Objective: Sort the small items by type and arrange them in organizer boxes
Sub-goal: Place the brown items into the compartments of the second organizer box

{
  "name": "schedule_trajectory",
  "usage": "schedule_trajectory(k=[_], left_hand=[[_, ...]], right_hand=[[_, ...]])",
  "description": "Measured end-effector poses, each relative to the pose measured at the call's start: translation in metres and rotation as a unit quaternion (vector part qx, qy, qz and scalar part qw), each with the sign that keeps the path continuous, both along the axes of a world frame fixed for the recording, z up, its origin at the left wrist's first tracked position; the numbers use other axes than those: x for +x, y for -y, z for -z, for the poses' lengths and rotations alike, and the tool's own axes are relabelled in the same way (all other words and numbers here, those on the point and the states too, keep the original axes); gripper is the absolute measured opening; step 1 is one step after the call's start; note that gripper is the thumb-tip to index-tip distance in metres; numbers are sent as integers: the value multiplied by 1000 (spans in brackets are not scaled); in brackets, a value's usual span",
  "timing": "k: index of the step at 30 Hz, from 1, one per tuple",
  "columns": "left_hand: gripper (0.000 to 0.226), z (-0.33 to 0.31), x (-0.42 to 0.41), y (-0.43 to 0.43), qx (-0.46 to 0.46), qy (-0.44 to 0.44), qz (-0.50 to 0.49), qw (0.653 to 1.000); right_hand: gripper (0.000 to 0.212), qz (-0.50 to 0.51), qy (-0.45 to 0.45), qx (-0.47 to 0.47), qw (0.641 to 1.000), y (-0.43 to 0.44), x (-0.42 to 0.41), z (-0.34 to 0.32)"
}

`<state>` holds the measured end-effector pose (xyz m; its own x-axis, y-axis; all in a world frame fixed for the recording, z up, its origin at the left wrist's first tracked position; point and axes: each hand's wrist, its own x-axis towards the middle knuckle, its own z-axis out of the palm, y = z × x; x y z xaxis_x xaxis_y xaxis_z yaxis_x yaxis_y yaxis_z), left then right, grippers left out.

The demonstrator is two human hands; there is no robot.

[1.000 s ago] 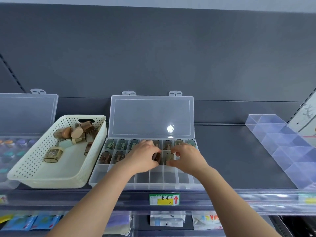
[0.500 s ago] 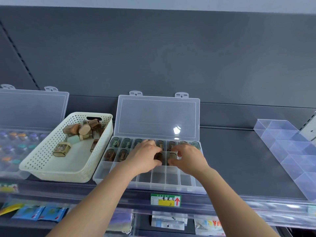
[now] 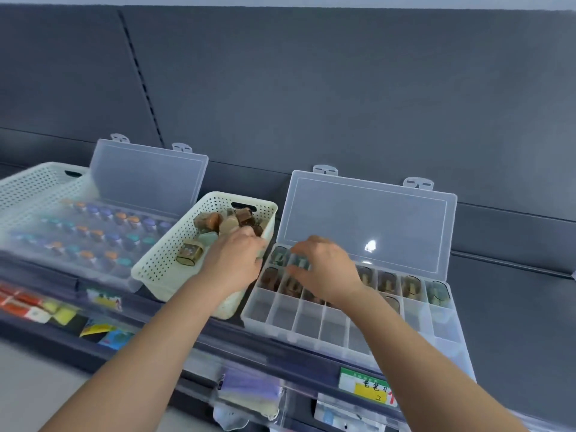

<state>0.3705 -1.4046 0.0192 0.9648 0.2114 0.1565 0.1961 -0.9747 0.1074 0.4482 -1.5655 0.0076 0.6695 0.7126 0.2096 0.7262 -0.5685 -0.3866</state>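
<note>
So my left hand was over the near right side of the cream perforated basket, fingers dipped into the pile of little brown, tan and pale green items heaped at its far end. The fingertips were hidden behind my own knuckles, so honestly I couldn't tell if I'd got hold of one or was only touching them. One amber see-through piece lay by itself on the basket floor, just left of that hand.

My right hand hung over the clear organizer box right beside the basket. It was palm down, with the fingers spread and loosely bent above the left compartments of the back two rows, gripping nothing I could see. The two hands were near each other but apart, not touching.

The box sat on the dark shelf with its lid standing open against the back panel. The back row had brownish and greenish pieces, one per compartment. The middle row was partly hidden by my hand, and the front row showed bare plastic.

Left of the basket was a second clear box, lid up too, holding small things with orange, purple and teal tops, all pretty blurry. A white perforated basket sat at the far left. A green and yellow price tag was stuck on the shelf's front rail.
</note>
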Motion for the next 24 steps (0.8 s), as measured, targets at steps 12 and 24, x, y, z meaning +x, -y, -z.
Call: schedule_trajectory(k=[12,24], left_hand=[[31,30,-3,-133,69,-165,-9,984],[39,39,17,-154,-18,-172,72,982]], right_hand=[[19,-37,120,-282,951,-151,4,7],[20,11,93,-249,964,-174,11,15]])
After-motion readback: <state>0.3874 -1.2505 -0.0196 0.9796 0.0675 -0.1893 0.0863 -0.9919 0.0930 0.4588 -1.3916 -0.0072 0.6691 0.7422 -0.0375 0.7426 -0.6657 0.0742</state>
